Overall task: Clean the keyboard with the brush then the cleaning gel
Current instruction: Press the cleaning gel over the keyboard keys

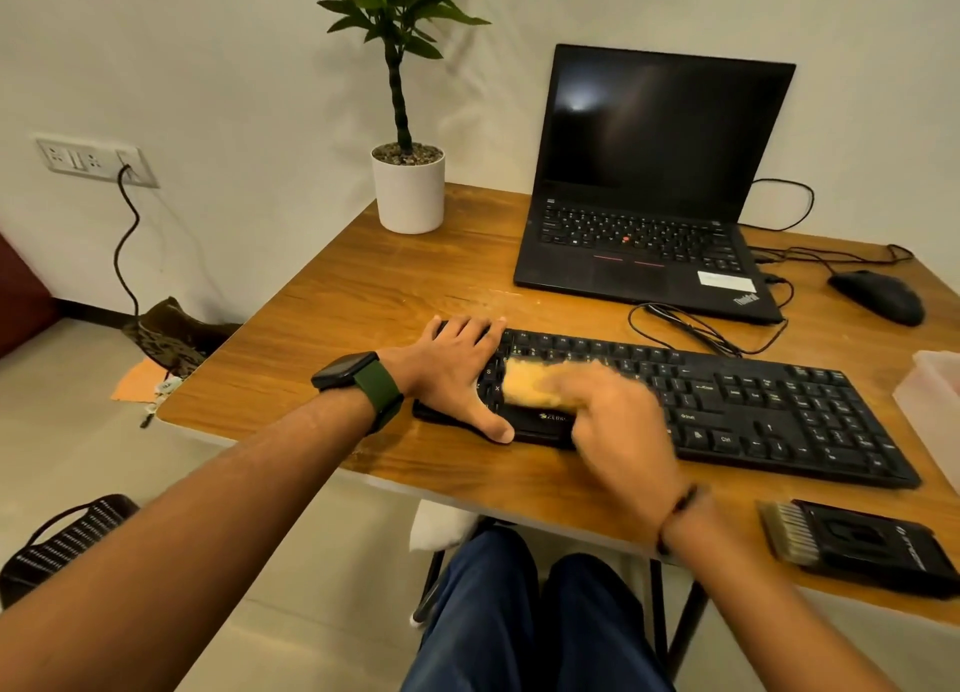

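Note:
A black keyboard [753,405] lies across the wooden table [363,286]. My left hand [457,369] rests flat on the keyboard's left end, fingers spread, thumb on the front edge. A lump of yellow cleaning gel [535,385] is pressed onto the keys just right of that hand, and my right hand [623,421], blurred, grips it from the right. The black brush [857,546] with pale bristles lies by itself at the table's front right corner.
An open black laptop [649,213] stands behind the keyboard, with a black mouse [878,296] and cables to its right. A potted plant [409,187] sits at the back left. A translucent box [935,400] is at the right edge.

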